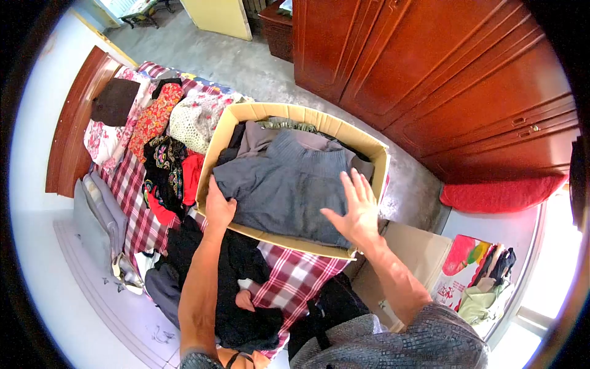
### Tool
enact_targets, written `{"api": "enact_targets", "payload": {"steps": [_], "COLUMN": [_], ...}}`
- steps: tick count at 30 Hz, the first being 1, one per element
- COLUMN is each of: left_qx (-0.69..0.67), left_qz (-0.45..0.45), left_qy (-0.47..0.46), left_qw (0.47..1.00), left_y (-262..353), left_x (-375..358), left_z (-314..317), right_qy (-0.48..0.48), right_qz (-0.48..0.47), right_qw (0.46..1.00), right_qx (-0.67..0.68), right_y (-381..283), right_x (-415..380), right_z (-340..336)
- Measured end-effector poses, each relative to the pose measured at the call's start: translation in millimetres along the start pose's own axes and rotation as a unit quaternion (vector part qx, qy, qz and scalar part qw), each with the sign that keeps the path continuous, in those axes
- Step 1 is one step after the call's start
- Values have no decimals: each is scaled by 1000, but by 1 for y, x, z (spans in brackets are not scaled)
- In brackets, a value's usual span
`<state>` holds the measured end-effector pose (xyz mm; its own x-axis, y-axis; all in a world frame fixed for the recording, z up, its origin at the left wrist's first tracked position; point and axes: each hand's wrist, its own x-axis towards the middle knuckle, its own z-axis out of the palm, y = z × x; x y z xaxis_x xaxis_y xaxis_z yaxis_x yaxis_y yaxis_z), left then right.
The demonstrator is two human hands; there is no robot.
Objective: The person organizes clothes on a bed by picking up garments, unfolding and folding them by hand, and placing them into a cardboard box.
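Observation:
A dark grey sweater [286, 190] with a ribbed band lies folded on top of other clothes in a cardboard box [295, 246]. My left hand [219, 204] is at the sweater's left side, just inside the box wall, its fingers closed on the cloth and partly hidden. My right hand [359, 212] is open, fingers spread, over the sweater's right edge near the box's right wall. Beneath the sweater, brownish-grey clothes [253, 140] show towards the far side of the box.
The box stands on a bed with a plaid sheet [301, 277]. Patterned clothes [157, 120] and black clothes [239, 258] lie around it. A wooden wardrobe [430, 80] stands beyond. At right are a red cushion [501, 194] and a printed box [458, 277] of clothes.

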<state>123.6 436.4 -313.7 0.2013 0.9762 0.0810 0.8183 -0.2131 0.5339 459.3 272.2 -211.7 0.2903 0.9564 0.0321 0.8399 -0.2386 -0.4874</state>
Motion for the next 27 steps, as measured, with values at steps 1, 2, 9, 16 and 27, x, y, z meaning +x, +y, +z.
{"api": "enact_targets", "payload": {"steps": [1,2,9,16,27], "left_qx": [70,50,204,169,-202], "left_qz": [-29,69,26,-37,-137], "left_qy": [-9,33,-219,-246,137], "left_qw": [997,996,954,954,960], "left_y": [30,38,99,82,25], "left_x": [2,3,-24,-14,-182], "left_z": [-15,-17,20,57,-3], "right_qy": [-38,-77,-157,-158,-145], "right_qz": [3,5,4,-4,-34], "right_qw": [999,995,979,966,972], "right_qx": [-34,-69,-129,-204,-181], "right_y": [-4,-3,47,71,76], "right_x": [10,15,-4,2,1], "right_z": [12,25,100,131,135]}}
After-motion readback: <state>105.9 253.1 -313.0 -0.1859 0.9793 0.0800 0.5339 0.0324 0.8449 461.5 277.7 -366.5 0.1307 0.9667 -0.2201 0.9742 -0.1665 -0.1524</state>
